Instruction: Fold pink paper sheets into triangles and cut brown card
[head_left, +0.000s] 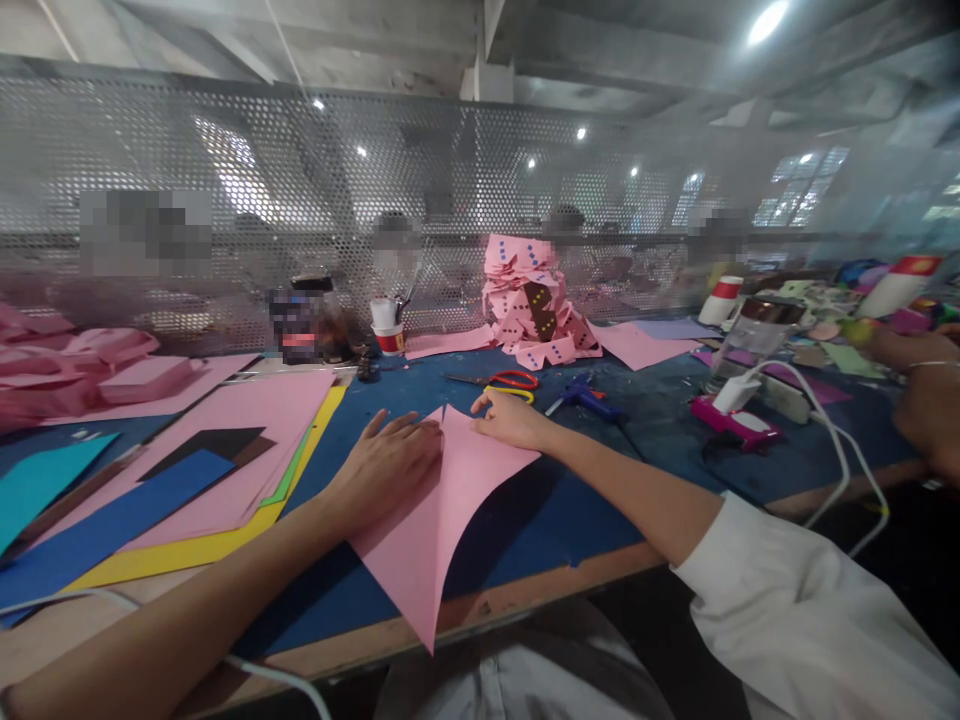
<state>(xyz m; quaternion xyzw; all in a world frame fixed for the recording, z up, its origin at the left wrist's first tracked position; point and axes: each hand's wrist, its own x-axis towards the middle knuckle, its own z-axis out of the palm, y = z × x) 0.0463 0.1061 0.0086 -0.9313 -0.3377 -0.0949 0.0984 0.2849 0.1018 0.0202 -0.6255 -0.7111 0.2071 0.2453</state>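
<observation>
The pink sheet lies on the desk, just bodyward of the scissors, long axis pointing toward the body. The left hand rests flat on it; the right hand, nearer the scissors, curls at its far edge; whether pinching, I cannot tell.

hands bare; whitish right sleeve loose, wrinkled; pale grey garment below, vertical seam.
</observation>
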